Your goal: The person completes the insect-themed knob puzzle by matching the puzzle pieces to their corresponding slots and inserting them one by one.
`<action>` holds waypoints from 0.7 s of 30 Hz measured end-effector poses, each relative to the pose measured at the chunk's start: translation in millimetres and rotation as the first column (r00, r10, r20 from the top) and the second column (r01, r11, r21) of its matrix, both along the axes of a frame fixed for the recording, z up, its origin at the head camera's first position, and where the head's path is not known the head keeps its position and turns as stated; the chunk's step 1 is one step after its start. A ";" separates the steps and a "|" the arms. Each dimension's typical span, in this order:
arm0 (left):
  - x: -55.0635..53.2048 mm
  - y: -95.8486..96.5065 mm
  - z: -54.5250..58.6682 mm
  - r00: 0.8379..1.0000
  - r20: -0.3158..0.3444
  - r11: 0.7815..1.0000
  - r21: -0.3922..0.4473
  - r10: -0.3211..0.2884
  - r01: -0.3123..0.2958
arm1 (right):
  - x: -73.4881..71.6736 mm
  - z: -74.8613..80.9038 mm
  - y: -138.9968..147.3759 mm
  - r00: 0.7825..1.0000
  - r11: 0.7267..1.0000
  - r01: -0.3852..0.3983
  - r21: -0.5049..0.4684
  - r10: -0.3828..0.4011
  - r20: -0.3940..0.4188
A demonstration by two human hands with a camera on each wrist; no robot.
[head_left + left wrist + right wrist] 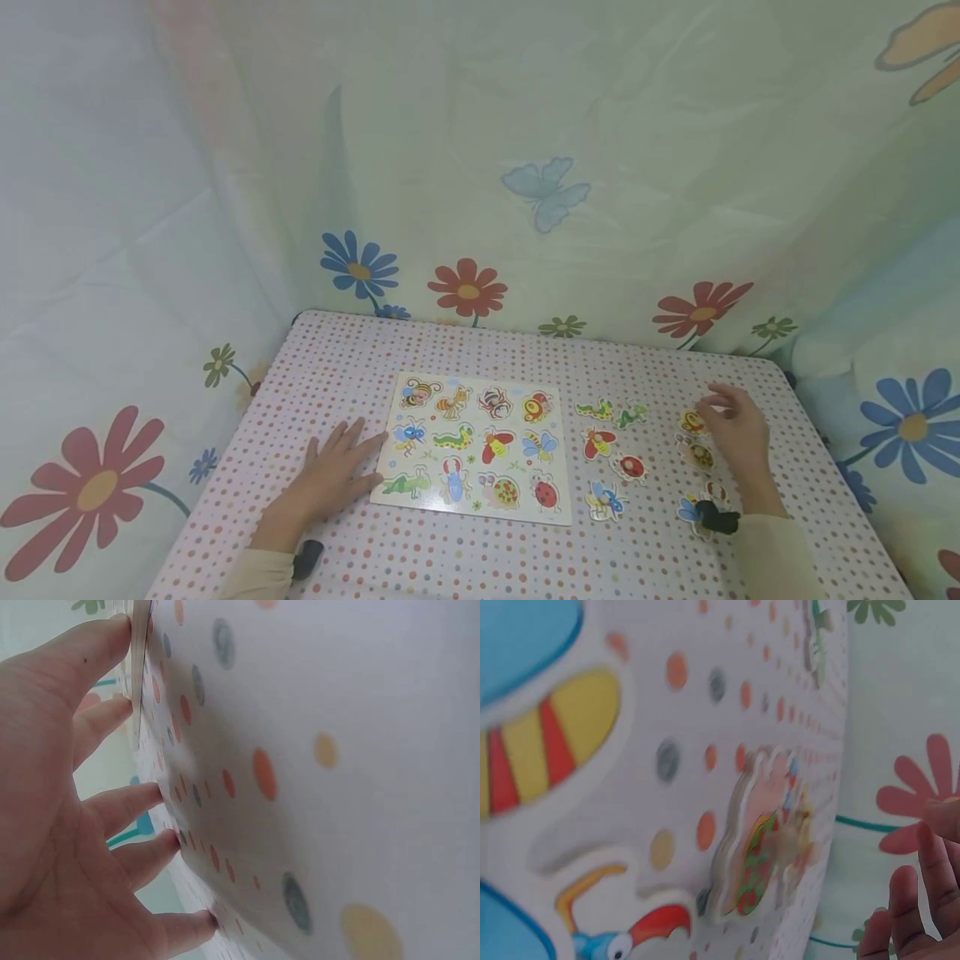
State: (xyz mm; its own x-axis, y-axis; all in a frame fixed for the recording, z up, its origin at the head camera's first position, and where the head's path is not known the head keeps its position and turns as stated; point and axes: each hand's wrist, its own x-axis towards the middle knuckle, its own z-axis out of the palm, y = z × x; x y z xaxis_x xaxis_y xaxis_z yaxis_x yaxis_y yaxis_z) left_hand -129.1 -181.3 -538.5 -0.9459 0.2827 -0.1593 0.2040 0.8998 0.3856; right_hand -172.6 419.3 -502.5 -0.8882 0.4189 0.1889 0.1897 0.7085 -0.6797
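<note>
My left hand (pixel 330 475) lies spread at the left edge of the puzzle board (pixel 558 508), a white board with rows of coloured insect pictures. In the left wrist view the thumb (pixel 105 645) and index finger touch the board's edge, while the other fingertips rest on the dotted cloth. My right hand (pixel 738 433) hovers at the right, fingers loosely bent, close by a yellow insect piece (pixel 692 422). Just below that piece lies a snail piece (pixel 701 455), also seen in the right wrist view. The right fingers (pixel 906 907) show nothing between them there.
Between board and right hand lie loose pieces: a caterpillar (pixel 594 409), a green insect (pixel 632 414), a red-winged insect (pixel 598 443), a ladybug (pixel 630 467) and a blue insect (pixel 604 501). More pieces (pixel 686 510) lie by the right wrist. A flowered curtain (pixel 450 167) surrounds the table.
</note>
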 end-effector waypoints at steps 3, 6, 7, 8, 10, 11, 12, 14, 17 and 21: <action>-0.3 0.1 -0.8 1.000 -0.001 1.000 -0.010 0.003 -0.003 | -1.1 -4.2 5.6 0.999 1.000 0.004 0.010 -0.004 0.036; -0.5 0.0 -1.5 1.000 -0.005 1.000 -0.015 0.005 -0.005 | -3.2 -10.0 11.8 0.997 1.000 0.017 0.012 -0.018 0.072; -0.5 0.0 -1.5 1.000 -0.006 1.000 -0.014 0.005 -0.005 | -3.8 -11.5 13.3 0.995 1.000 0.024 0.010 -0.025 0.095; -0.5 0.0 -1.7 1.000 -0.007 1.000 -0.012 0.005 -0.005 | -4.7 -12.8 14.7 0.993 1.000 0.031 0.003 -0.031 0.117; -0.7 0.0 -2.2 1.000 -0.009 1.000 -0.009 0.003 -0.003 | -6.7 -15.0 17.2 0.985 0.999 0.041 -0.022 -0.037 0.169; -0.7 0.0 -2.4 1.000 -0.010 1.000 -0.005 0.002 -0.003 | -7.5 -15.3 17.9 0.980 0.999 0.043 -0.033 -0.036 0.196; -0.7 0.0 -2.4 1.000 -0.012 1.000 -0.004 0.002 -0.002 | -8.3 -15.7 18.6 0.975 0.998 0.043 -0.039 -0.034 0.218; -0.7 -0.2 -2.9 1.000 -0.013 1.000 -0.005 0.002 -0.002 | -9.8 -17.0 19.9 0.967 0.997 0.042 -0.057 -0.026 0.252; -0.5 -0.3 -3.1 1.000 -0.014 1.000 -0.005 0.002 -0.002 | -11.8 -19.8 21.7 0.959 0.997 0.044 -0.066 -0.024 0.281; -0.3 -0.3 -3.0 1.000 -0.010 1.000 -0.009 0.002 -0.002 | -15.3 -25.8 22.9 0.951 0.997 0.063 -0.050 -0.045 0.306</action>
